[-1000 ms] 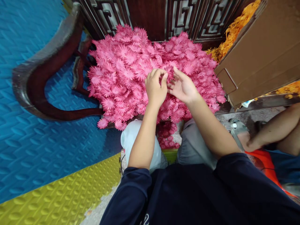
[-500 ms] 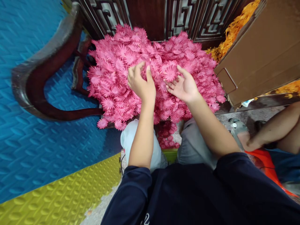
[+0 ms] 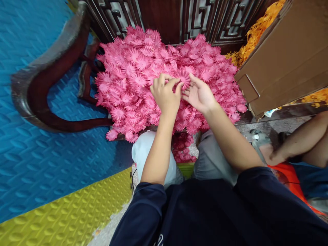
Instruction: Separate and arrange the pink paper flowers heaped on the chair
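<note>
A pink artificial flower (image 3: pixel 183 80), slightly deeper in tone than the others, is raised above a wide heap of pink artificial flowers (image 3: pixel 123 85). My right hand (image 3: pixel 201 94) supports it from the right, thumb at its upper edge and fingers curled beneath. At the flower's left edge, my left hand (image 3: pixel 166 92) has its thumb and index finger pinched together. Whether a small part lies within that pinch is too fine to see.
A dark wooden armrest (image 3: pixel 33 99) curves on the left. Behind the heap stands a carved wooden panel (image 3: pixel 159 20). To the right are a cardboard box (image 3: pixel 287 58), orange artificial strands (image 3: pixel 263 24) and another person's leg (image 3: pixel 297 140). Blue matting (image 3: pixel 51 164) covers the left floor.
My left hand has moved right to the flower, its thumb and index finger closing at the edge. The flower has shifted slightly left in my right hand, which has barely moved.
</note>
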`<state>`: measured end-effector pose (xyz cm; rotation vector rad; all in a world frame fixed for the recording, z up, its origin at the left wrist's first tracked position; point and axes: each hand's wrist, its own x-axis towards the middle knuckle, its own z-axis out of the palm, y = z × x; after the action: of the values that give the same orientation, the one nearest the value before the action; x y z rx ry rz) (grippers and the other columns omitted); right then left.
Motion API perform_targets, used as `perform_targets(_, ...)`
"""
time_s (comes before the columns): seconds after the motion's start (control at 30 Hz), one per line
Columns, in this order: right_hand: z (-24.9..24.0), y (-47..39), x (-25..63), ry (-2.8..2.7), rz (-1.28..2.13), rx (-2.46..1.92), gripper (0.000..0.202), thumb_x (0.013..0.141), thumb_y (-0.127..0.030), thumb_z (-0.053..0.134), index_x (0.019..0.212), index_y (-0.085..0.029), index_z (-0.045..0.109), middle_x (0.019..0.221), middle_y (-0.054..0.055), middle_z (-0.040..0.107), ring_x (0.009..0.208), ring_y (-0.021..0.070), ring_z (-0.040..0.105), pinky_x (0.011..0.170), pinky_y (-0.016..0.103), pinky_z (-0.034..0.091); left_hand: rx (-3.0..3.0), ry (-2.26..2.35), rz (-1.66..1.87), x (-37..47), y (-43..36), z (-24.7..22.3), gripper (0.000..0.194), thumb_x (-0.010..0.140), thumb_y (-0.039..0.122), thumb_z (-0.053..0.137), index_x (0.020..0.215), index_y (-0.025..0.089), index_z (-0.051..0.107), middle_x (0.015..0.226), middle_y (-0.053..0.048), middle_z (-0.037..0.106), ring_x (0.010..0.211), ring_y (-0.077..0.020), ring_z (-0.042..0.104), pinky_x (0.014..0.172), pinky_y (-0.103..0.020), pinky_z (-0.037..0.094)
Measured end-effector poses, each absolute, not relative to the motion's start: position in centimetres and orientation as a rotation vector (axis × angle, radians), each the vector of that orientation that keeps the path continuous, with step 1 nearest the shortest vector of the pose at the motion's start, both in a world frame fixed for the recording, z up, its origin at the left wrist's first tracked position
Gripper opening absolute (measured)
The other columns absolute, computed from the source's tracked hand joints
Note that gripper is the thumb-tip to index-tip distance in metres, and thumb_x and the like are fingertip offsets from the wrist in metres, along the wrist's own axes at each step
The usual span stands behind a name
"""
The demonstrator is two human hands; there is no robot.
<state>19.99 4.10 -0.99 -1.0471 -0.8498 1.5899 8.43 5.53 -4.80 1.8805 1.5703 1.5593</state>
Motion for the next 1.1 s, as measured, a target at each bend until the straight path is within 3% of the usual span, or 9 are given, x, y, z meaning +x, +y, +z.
perform_targets(0.23,-0.8,3.8,19.7,-0.835,1.566,-1.051,0.036,0.078,-0.058,0.059,0.077,-0.023,0.057,0.082,0.002,0.065,0.087,0.0152,0.061,0.082,0.033,0.054,1.85,1.552,1.528,8.4,5.5,-4.8,0.014,0.083,0.04,0.061,0.082,0.026,0.062,0.099,-0.006,0.059,0.118,-0.029,0.047,0.104,-0.051,0.036)
perform_targets(0.6,-1.5,4.3,20.1,-0.772,1.582,-1.053,0.028,0.079,-0.051,0.061,0.08,-0.023,0.056,0.089,0.001,0.067,0.098,0.0158,0.062,0.086,0.033,0.054,1.768,1.559,1.645,8.9,5.8,-5.0,0.018,0.088,0.039,0.055,0.082,0.023,0.058,0.087,-0.003,0.058,0.103,-0.0229,0.056,0.102,-0.047,0.039)
perform_targets(0.73,-1.2,4.2,20.2,-0.81,1.609,-1.044,0.033,0.075,-0.056,0.063,0.079,-0.024,0.055,0.089,0.001,0.066,0.096,0.0162,0.063,0.086,0.033,0.055,1.831,1.526,1.65,8.6,5.9,-5.1,0.019,0.089,0.04,0.053,0.082,0.023,0.056,0.086,-0.003,0.058,0.101,-0.022,0.058,0.101,-0.045,0.041)
perform_targets(0.97,-1.6,4.2,20.3,-0.758,1.578,-1.107,0.031,0.075,-0.053,0.064,0.075,-0.024,0.055,0.078,0.001,0.065,0.086,0.0152,0.063,0.08,0.032,0.055,1.926,1.409,1.496,9.2,5.3,-4.3,0.03,0.089,0.05,0.049,0.077,0.023,0.052,0.083,-0.003,0.059,0.088,-0.0188,0.06,0.088,-0.037,0.049)
perform_targets(1.1,-2.5,4.7,21.0,-0.762,1.542,-1.176,0.031,0.075,-0.054,0.063,0.077,-0.024,0.055,0.075,0.0,0.064,0.085,0.0159,0.063,0.077,0.033,0.054,1.822,1.46,1.662,8.8,5.9,-5.0,0.033,0.093,0.052,0.037,0.083,0.024,0.051,0.082,-0.002,0.059,0.083,-0.0155,0.061,0.082,-0.032,0.05)
